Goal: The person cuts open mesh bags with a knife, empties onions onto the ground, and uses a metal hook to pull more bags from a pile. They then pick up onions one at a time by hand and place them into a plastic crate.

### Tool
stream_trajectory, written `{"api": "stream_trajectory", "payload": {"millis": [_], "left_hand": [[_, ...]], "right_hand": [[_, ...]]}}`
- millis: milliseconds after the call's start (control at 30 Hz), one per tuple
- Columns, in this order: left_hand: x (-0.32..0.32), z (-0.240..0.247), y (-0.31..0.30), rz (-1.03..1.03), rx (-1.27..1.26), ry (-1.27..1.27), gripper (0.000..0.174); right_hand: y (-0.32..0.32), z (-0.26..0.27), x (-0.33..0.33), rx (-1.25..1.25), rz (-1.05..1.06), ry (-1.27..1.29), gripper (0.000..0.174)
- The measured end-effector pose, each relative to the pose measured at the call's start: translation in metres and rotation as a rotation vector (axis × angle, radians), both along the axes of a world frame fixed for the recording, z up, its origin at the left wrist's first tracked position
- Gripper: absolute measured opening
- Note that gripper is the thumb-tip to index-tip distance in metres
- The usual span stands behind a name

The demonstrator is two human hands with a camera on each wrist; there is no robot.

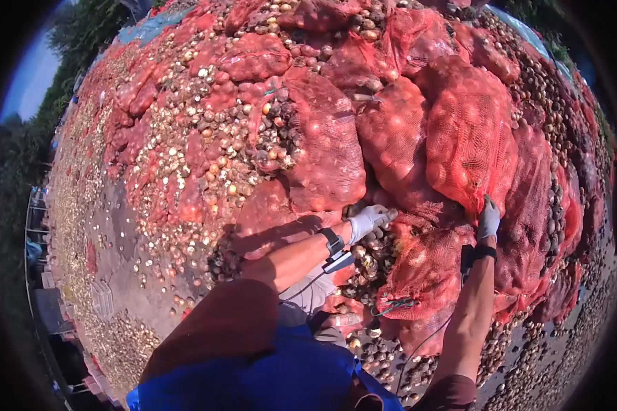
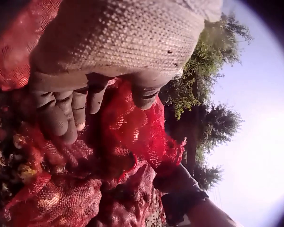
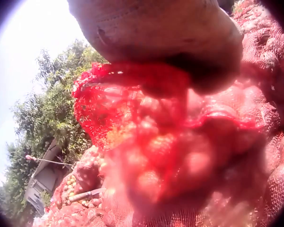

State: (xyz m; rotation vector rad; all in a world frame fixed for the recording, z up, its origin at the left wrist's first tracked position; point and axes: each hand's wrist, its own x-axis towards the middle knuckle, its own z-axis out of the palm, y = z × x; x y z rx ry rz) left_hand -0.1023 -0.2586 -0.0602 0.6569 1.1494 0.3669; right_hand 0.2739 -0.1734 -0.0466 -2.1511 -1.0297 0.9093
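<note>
A full red mesh sack of onions (image 1: 469,133) lies at the right of centre in the head view, its gathered end pointing toward the person. The gloved right hand (image 1: 489,220) grips that gathered mesh; in the right wrist view the hand (image 3: 165,33) covers part of the bunched netting (image 3: 132,109). To the left, the gloved left hand (image 1: 370,222) is held over the sacks with relaxed fingers and nothing in them. In the left wrist view its fingers (image 2: 61,111) hang down, and the sack (image 2: 130,123) shows beyond them.
Another filled sack (image 1: 397,130) lies directly left of the gripped one, and a long sack (image 1: 325,147) beyond that. A sack tied with green string (image 1: 425,274) lies between the forearms. Loose onions (image 1: 212,168) cover the pile and ground at left. Trees (image 2: 213,71) stand behind.
</note>
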Motion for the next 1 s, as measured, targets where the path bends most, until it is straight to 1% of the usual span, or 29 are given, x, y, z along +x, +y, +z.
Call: {"api": "stream_trajectory", "payload": {"millis": [33,67,100,133,167,200,233,267,300,333,367,400,433,467,500,533,567,600,633,667,700,733,767,800,867,900,933,1000], "left_hand": [[0.006,0.022,-0.008,0.033,0.093,0.079,0.038],[0.007,0.058,-0.010,0.095,0.067,-0.043,0.038],[0.016,0.041,-0.004,0.116,0.141,-0.075,0.058],[0.025,0.056,-0.001,0.127,0.188,-0.059,0.059],[0.030,0.079,0.000,0.115,0.203,-0.167,0.056],[0.046,0.080,0.002,0.144,0.253,-0.156,0.053],[0.056,0.084,0.002,0.173,0.249,-0.178,0.050],[0.062,0.090,0.001,0.198,0.244,-0.198,0.048],[0.065,0.096,0.001,0.201,0.232,-0.182,0.048],[0.066,0.097,-0.001,0.201,0.220,-0.159,0.049],[0.069,0.092,-0.002,0.206,0.210,-0.181,0.050],[0.070,0.087,0.000,0.199,0.206,-0.198,0.051],[0.068,0.085,0.002,0.212,0.207,-0.170,0.052],[0.065,0.082,0.003,0.221,0.207,-0.139,0.052],[0.057,0.090,0.002,0.252,0.213,-0.089,0.054],[0.058,0.083,0.005,0.210,0.290,-0.055,0.053],[0.059,0.075,0.009,0.171,0.368,-0.020,0.053],[0.031,0.126,0.005,0.150,0.263,0.044,0.048],[0.037,0.096,0.017,0.117,0.269,0.100,0.048],[0.065,0.073,0.034,0.051,0.298,0.120,0.049],[0.054,0.099,0.031,0.068,0.193,0.066,0.051],[0.081,0.057,0.042,0.136,0.329,-0.011,0.054],[0.069,0.077,0.044,0.073,0.217,-0.057,0.066],[0.076,0.072,0.054,-0.025,0.088,-0.093,0.083],[0.082,0.071,0.071,-0.117,-0.044,-0.115,0.109],[0.088,0.070,0.077,-0.130,-0.095,-0.179,0.117],[0.093,0.068,0.084,-0.120,-0.156,-0.221,0.127],[0.112,0.060,0.096,-0.075,-0.242,-0.215,0.131]], "right_hand": [[0.002,-0.008,-0.002,0.112,0.059,-0.049,0.042],[0.020,-0.063,0.034,0.168,0.212,-0.137,0.038],[0.033,-0.086,0.048,0.183,0.231,0.008,0.037],[0.034,-0.059,0.031,0.073,0.222,-0.060,0.038],[0.045,-0.077,0.048,0.097,0.392,-0.244,0.039],[0.038,-0.055,0.031,0.106,0.391,-0.230,0.039],[0.047,-0.069,0.058,0.054,0.668,-0.657,0.038],[0.043,-0.053,0.050,0.078,0.767,-0.841,0.040],[0.049,-0.051,0.050,0.093,0.637,-0.569,0.040],[0.066,-0.071,0.078,0.076,0.792,-0.937,0.040],[0.066,-0.056,0.060,0.035,0.674,-0.631,0.041],[0.069,-0.045,0.046,0.029,0.508,-0.304,0.041],[0.075,-0.040,0.040,0.039,0.322,-0.038,0.042],[0.089,-0.059,0.063,0.070,0.535,-0.275,0.050],[0.081,-0.063,0.057,0.114,0.575,-0.421,0.051],[0.075,-0.059,0.052,0.158,0.610,-0.569,0.051],[0.065,-0.032,0.024,0.015,0.452,-0.285,0.052],[0.055,-0.008,0.000,-0.129,0.282,-0.009,0.053],[0.053,-0.008,0.000,-0.094,0.248,0.057,0.051],[0.051,-0.009,-0.003,-0.058,0.214,0.123,0.049],[0.050,-0.013,-0.007,-0.023,0.181,0.188,0.048],[0.067,-0.073,0.048,0.099,0.437,-0.219,0.043],[0.059,-0.058,0.017,0.085,0.367,-0.167,0.043],[0.043,-0.033,-0.020,0.083,0.218,-0.053,0.043],[0.016,0.018,-0.063,0.120,-0.094,0.186,0.043],[0.018,-0.012,-0.046,0.146,-0.038,0.028,0.049],[0.023,-0.043,-0.030,0.172,-0.011,-0.033,0.052],[0.006,-0.006,-0.051,0.174,-0.084,0.096,0.054]]}}
